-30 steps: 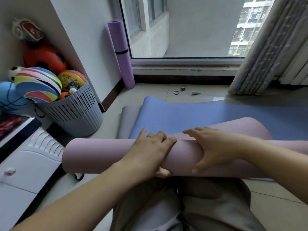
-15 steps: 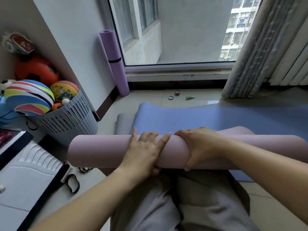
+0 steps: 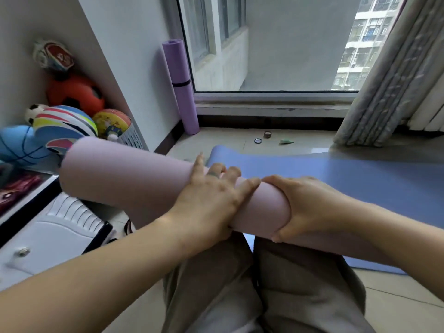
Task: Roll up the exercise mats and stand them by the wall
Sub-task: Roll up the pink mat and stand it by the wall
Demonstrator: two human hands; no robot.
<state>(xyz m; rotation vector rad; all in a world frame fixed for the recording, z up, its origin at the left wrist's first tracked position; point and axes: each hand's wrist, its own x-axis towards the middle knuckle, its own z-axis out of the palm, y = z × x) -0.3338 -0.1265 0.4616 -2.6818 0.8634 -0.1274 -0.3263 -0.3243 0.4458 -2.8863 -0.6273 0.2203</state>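
Observation:
A rolled pale pink mat (image 3: 125, 179) lies across my lap, its left end lifted up toward the ball basket. My left hand (image 3: 211, 195) grips the roll near its middle, fingers curled over the top. My right hand (image 3: 305, 207) wraps round it just to the right, thumb underneath. A blue mat (image 3: 336, 179) lies flat on the floor behind the roll. A rolled purple mat (image 3: 181, 87) with a black strap stands upright in the corner by the window wall.
A grey basket (image 3: 134, 138) full of balls stands at the left wall, with a white cabinet (image 3: 55, 239) in front of it. Small items (image 3: 266, 137) lie on the floor near the window. A curtain (image 3: 384, 80) hangs at the right.
The pink roll has tilted, its left end rising toward the basket. Both hands have shifted right along it and closed tighter round it.

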